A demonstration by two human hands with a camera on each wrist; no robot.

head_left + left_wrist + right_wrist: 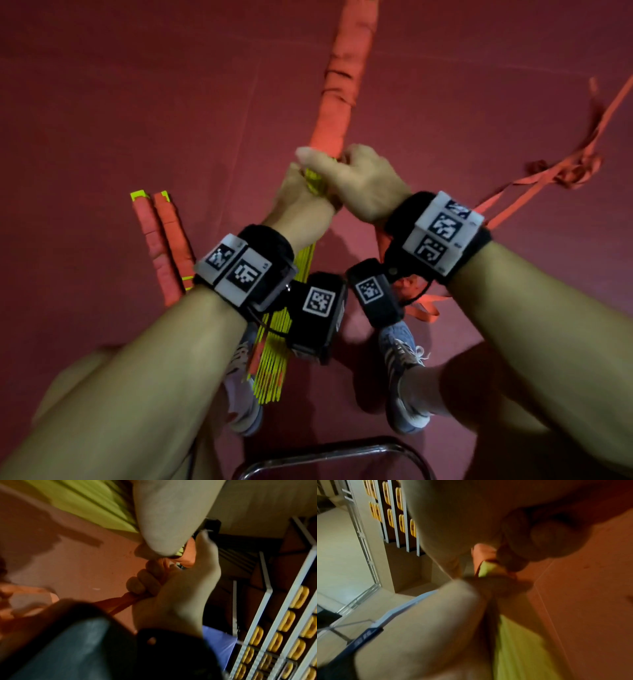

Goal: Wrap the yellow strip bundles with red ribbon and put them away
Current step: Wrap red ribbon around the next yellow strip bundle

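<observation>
yellow strip bundle (271,363) is held up off the red floor (102,102), far half wrapped in red ribbon (579,170); it's gripped by the left hand (301,195); ribbon is clutched in the right hand (359,178); two wrapped bundles (164,240) are laid on the floor, left side

Dark red floor (102,102), seen from above. On it we mark two ribbon-wrapped bundles (152,246) lying side by side, yellow showing at their ends. Well apart to the right lies a loose tangle of red ribbon (568,171) with strands trailing. Nearest us, two shoes (404,370) stand flat, close to a chrome frame (325,454). Whether the long bundle (339,85) rests its far end on the floor we cannot tell.
</observation>
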